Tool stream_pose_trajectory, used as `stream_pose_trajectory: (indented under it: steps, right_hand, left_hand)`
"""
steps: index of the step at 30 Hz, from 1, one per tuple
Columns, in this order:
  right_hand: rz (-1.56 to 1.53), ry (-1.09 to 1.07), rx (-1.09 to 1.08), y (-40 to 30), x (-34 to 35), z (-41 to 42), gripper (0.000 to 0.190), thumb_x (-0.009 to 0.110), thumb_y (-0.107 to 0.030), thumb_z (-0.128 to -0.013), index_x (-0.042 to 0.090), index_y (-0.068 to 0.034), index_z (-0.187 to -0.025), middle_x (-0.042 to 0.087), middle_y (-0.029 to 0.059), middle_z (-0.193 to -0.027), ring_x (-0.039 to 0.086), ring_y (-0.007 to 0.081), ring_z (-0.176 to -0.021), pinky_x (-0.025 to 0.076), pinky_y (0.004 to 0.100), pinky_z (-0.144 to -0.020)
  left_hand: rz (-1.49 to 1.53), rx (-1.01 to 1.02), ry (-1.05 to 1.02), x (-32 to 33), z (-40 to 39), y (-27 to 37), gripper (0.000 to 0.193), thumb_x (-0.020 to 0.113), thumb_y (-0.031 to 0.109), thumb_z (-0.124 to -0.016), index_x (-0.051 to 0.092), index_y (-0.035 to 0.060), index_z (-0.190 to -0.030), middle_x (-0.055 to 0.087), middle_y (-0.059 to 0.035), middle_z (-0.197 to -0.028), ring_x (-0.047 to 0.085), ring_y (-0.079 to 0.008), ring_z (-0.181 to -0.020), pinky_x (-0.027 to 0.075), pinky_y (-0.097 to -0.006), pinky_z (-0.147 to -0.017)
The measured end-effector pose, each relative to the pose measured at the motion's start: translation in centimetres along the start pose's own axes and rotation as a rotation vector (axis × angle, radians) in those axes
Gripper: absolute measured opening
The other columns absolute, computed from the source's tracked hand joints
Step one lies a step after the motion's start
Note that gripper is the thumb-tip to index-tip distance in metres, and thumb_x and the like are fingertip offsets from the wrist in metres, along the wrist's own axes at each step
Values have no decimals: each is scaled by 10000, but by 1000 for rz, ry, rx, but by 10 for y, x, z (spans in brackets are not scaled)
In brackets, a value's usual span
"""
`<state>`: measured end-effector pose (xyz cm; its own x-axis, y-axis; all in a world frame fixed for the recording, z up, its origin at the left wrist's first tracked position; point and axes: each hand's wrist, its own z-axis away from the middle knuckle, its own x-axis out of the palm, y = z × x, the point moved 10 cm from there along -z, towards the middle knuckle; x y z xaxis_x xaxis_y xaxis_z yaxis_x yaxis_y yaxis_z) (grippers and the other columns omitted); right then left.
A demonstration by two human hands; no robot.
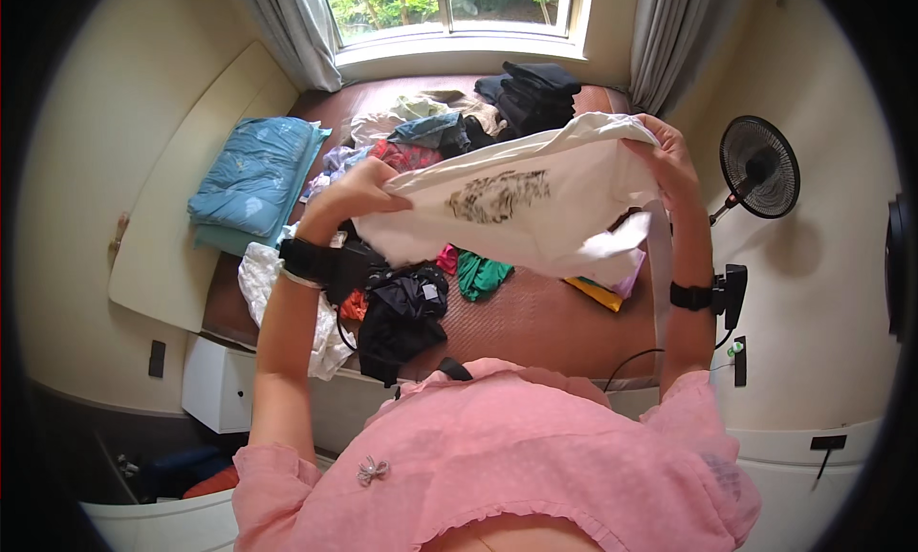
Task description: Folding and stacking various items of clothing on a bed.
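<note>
A white garment (574, 193) with a dark print is stretched between my two hands above the bed. My left hand (366, 190) grips its left end, and my right hand (667, 150) pinches the upper right corner. The cloth sags between them and hides part of the bed behind. Under my left forearm lie black garments (405, 308) beside a white lacy cloth (326, 344). A green cloth (482, 274) rests below the garment's lower edge. Partly covered by the garment, yellow cloth (595, 292) and lilac cloth (631, 276) lie at the right.
Folded black clothes (534, 97) are stacked near the window (452, 11). Mixed clothes (416, 132) heap beside them on the bed (545, 330). Blue pillows (251, 175) lean by the headboard (179, 222). A black fan (760, 166) stands right; a white nightstand (219, 383) is at lower left.
</note>
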<state>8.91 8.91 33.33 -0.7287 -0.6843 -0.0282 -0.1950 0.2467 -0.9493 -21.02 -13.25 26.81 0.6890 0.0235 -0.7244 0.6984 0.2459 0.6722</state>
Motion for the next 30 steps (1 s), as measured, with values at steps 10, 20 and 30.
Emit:
stream_pose_trajectory:
  steps: [10, 20, 30]
  right_hand:
    - [273, -39, 4, -21, -45, -15, 192, 718, -202, -856, 679, -43, -955, 658, -22, -827, 581, 31, -735, 464, 184, -672]
    - [-27, 155, -86, -16, -76, -20, 117, 664, -183, -899, 677, -67, -904, 655, -26, -808, 584, 34, -705, 473, 190, -641]
    - [121, 212, -165, -16, -83, -25, 100, 622, -166, -928, 657, -74, -908, 623, -47, -785, 551, 14, -678, 453, 174, -616]
  left_hand:
    - [544, 52, 225, -66, -2, -39, 271, 786, 200, -786, 727, -13, -942, 698, -15, -830, 616, -63, -701, 490, -231, -655]
    - [823, 100, 311, -88, -3, -40, 328, 723, 305, -865, 692, 42, -1058, 708, -19, -910, 652, -69, -731, 521, -233, -666]
    - [754, 93, 434, -103, -2, -32, 309, 724, 320, -865, 707, 33, -977, 681, 7, -827, 608, -51, -645, 496, -218, -593]
